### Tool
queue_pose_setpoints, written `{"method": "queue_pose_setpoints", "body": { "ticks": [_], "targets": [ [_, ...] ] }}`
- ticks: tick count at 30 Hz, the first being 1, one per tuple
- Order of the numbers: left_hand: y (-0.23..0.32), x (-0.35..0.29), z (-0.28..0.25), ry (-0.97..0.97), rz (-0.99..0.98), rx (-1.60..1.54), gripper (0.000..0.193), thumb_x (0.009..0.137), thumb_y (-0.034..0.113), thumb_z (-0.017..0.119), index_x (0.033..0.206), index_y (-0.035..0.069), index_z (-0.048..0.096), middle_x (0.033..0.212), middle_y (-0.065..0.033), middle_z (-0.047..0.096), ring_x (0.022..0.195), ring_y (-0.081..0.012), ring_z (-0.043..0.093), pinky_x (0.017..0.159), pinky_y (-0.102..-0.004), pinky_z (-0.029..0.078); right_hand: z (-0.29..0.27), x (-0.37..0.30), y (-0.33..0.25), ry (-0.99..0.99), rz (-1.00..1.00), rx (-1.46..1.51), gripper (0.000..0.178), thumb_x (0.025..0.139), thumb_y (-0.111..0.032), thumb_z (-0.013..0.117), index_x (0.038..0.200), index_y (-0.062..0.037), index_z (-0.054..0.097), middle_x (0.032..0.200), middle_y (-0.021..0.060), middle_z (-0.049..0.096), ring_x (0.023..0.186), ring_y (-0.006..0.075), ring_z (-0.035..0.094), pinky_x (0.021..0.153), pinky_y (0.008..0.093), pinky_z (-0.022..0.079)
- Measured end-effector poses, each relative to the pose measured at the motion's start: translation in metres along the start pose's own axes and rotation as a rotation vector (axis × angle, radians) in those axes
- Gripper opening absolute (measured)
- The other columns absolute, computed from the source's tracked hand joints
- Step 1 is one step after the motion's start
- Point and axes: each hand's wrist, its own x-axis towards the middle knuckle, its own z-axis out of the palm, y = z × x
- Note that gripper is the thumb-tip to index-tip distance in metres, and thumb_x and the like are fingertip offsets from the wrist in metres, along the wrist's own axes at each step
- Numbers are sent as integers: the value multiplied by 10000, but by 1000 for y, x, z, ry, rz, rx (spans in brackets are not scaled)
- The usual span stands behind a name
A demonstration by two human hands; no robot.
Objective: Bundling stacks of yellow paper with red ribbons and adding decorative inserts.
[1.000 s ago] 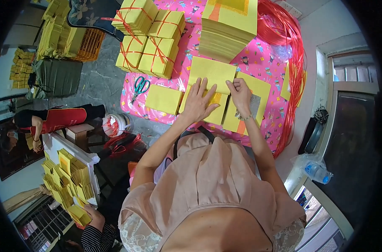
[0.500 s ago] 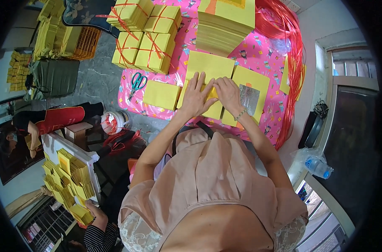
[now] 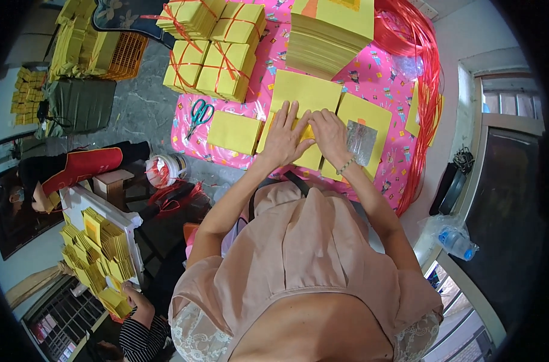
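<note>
My left hand [image 3: 283,137] lies flat, fingers stretched out, on a yellow paper sheet [image 3: 309,159] at the near edge of the table. Beside it, my right hand [image 3: 331,140] bends its fingers down onto the same paper, tips close to the left fingers. Whatever lies beneath the palms is hidden. Behind the hands is a larger yellow sheet [image 3: 307,89]. To their right rests a yellow sheet with a silver patch [image 3: 360,142]. A small yellow paper packet [image 3: 234,133] is on the left, with teal-handled scissors [image 3: 199,116] farther left.
Yellow bundles tied with red ribbon [image 3: 226,71] stand far left on the pink patterned tablecloth [image 3: 267,66]. A tall yellow paper stack [image 3: 323,48] rises behind my hands. Red strands [image 3: 428,102] hang at the right edge. Two people work at a white table [image 3: 87,202] on the left.
My hands keep nearly the same pose on the paper. The view has shifted slightly. At the left, the person in the red garment has moved an arm.
</note>
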Motion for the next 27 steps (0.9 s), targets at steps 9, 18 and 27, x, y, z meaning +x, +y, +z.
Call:
{"method": "queue_pose_setpoints", "body": {
  "ticks": [9,18,27],
  "targets": [
    [-12,-2,-13,-41,-2,-217,693,927,526,531,1447,79,434,1501,-254,334,1414,-480,230,1139,-526,271,7,-1,12,-75,101,141,115,861,-132,658,906,-76,568,832,117,563,791,332,602,687,437,496],
    [-18,-17,-20,-16,16,104,689,923,569,493,1445,122,442,1436,-166,444,1373,-366,335,1121,-549,234,8,3,13,-88,145,202,156,858,-184,687,874,-85,568,791,91,552,755,302,602,645,421,487],
    [-19,-18,-19,-6,12,66,678,919,522,534,1415,66,461,1395,-207,443,1308,-401,380,1105,-508,294,9,2,14,-36,59,121,140,861,-178,683,867,-85,578,795,94,542,757,305,595,645,420,484]
  ]
}}
